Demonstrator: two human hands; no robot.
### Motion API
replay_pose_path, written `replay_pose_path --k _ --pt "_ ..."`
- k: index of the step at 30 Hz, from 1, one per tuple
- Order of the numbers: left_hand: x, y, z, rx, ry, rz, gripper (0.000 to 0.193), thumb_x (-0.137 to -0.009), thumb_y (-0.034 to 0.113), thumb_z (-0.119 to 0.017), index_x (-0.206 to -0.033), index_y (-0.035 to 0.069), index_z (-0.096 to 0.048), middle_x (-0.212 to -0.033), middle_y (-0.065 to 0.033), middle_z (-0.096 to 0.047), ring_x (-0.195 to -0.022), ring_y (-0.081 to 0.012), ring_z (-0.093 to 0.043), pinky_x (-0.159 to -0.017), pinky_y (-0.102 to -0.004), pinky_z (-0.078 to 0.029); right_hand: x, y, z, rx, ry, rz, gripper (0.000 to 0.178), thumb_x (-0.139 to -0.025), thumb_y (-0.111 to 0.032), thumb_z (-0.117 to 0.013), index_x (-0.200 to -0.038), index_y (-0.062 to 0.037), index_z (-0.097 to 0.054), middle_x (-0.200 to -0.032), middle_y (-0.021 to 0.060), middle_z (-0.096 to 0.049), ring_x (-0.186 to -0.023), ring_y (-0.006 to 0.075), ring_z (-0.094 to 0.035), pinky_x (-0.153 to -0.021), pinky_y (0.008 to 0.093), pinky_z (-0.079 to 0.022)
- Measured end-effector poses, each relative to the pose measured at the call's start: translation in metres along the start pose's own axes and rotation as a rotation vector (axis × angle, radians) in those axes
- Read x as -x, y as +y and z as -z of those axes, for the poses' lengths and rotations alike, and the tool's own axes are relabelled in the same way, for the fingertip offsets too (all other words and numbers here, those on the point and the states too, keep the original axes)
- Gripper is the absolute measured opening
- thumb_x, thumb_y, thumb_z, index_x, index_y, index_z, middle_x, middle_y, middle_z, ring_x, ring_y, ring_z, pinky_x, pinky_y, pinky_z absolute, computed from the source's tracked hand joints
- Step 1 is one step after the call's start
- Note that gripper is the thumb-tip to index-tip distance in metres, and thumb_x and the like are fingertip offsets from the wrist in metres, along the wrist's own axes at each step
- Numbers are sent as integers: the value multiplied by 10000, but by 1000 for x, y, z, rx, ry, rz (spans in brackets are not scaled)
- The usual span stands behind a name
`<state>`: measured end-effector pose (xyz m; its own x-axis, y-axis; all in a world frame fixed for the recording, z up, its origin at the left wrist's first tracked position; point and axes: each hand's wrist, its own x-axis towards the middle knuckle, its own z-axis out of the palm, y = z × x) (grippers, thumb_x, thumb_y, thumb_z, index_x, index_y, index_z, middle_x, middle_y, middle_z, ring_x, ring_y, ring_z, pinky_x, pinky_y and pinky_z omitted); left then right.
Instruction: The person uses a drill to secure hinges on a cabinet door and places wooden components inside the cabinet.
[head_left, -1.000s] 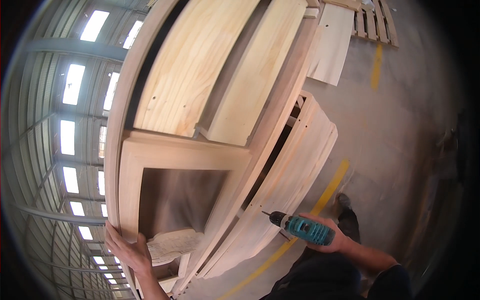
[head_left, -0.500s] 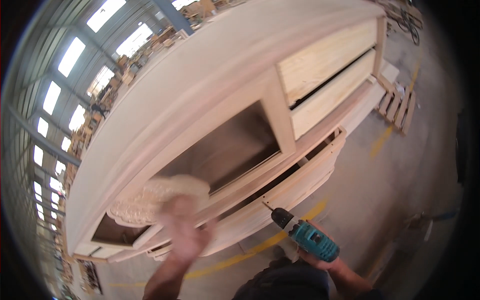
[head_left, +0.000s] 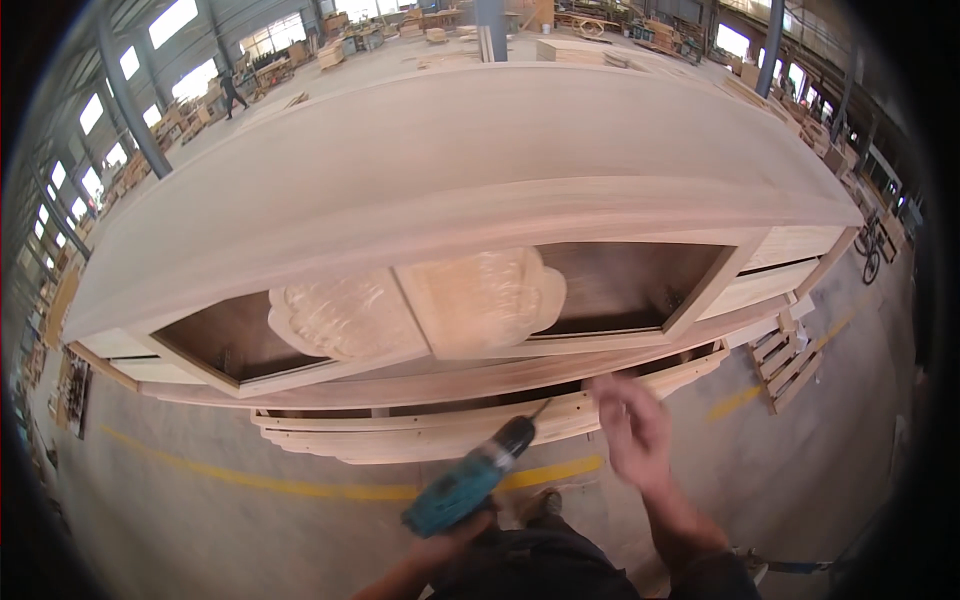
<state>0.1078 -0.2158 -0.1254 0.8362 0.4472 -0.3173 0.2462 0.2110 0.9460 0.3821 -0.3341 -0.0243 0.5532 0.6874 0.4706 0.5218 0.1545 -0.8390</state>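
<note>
My left hand (head_left: 455, 535) is wrapped round a teal cordless drill (head_left: 462, 490) with a black chuck. The drill's thin bit (head_left: 543, 408) points up and away, near the front rail of a pale wooden base frame (head_left: 480, 425). To the right, my right hand (head_left: 635, 430) is raised at that same frame, fingertips by its upper edge. Motion smears its fingers, so whether it holds anything is unclear. Behind the base stands a large unfinished wooden cabinet (head_left: 470, 130), with two carved, scalloped panels (head_left: 345, 312) at the middle of its front.
Dark openings (head_left: 640, 285) flank the carved panels, and drawer fronts (head_left: 780, 280) sit at the cabinet's end. A slatted pallet (head_left: 785, 365) lies on the floor at right, beyond it a bicycle (head_left: 872, 250). A yellow line (head_left: 330, 490) crosses the floor. A person (head_left: 232, 95) is far off at left.
The drill has passed from my right hand to my left, and my right hand is free of it. My view has swung level, showing the whole cabinet front and both carved panels.
</note>
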Motion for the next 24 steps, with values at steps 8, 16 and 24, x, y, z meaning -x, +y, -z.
replay_pose_path --k 8,16,24 --pt "88 -37 99 143 324 -255 439 -859 357 -738 -1147 37 -656 -964 -82 -724 -837 -223 -707 -789 -365 -577 -144 16 -90 20 87 -90 467 -1033 -183 -646 -1440 -5 -505 -1280 72 -634 -1131 115 -571 -987 312 -475" --pt "83 -18 138 346 763 -412 453 -773 342 -707 -1048 -16 -673 -871 -115 -685 -720 -234 -676 -706 -360 -543 -57 -15 -65 48 161 -30 223 -1049 -162 -554 -1178 2 -633 -925 2 -609 -807 77 -512 -753 259 -457" --pt "-13 5 119 306 295 -348 228 -858 143 -676 -1036 1 -690 -913 -102 -685 -784 -199 -668 -735 -334 -545 40 3 21 -382 -20 151 391 -969 -428 -650 -786 -87 -589 -702 58 -572 -650 215 -560 -602 364 -447"
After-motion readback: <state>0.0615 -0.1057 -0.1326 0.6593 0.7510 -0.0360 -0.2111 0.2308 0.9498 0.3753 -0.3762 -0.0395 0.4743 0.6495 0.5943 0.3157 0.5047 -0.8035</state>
